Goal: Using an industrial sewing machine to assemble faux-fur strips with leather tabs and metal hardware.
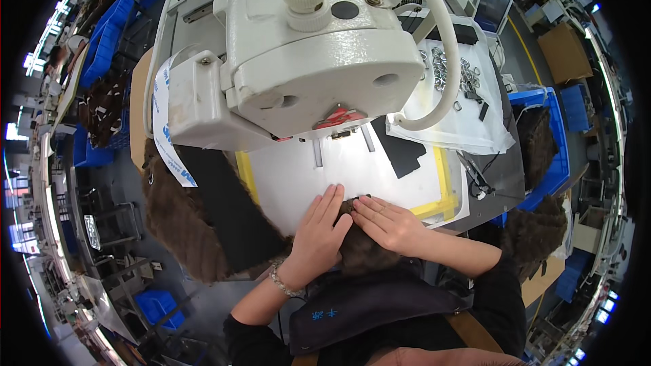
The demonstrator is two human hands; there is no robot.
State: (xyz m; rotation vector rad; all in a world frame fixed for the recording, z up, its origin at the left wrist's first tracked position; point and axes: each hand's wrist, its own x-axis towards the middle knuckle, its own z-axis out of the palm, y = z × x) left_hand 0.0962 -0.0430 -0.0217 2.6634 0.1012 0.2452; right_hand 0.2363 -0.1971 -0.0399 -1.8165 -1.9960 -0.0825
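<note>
My left hand (321, 227) lies with straight fingers on the white work plate (285, 176), its thumb against a brown fur piece (366, 255). To its right my right hand (390, 225) bends over the top end of that fur piece, fingers together and closed on it; its thumb is hidden. A small dark edge shows at the right fingertips. The fur piece hangs down over the plate's near edge toward my lap. Just beyond both hands stands the head of a large white sewing-type machine (325, 68), with a red part low on its front.
Brown fur with a black strip (224, 210) lies left of the plate. A black fabric piece (400, 152) rests on the plate's far right. Metal rings (447, 71) are heaped on a white sheet, beside scissors-like tools (478, 179). A blue crate (542, 149) of fur stands at the right.
</note>
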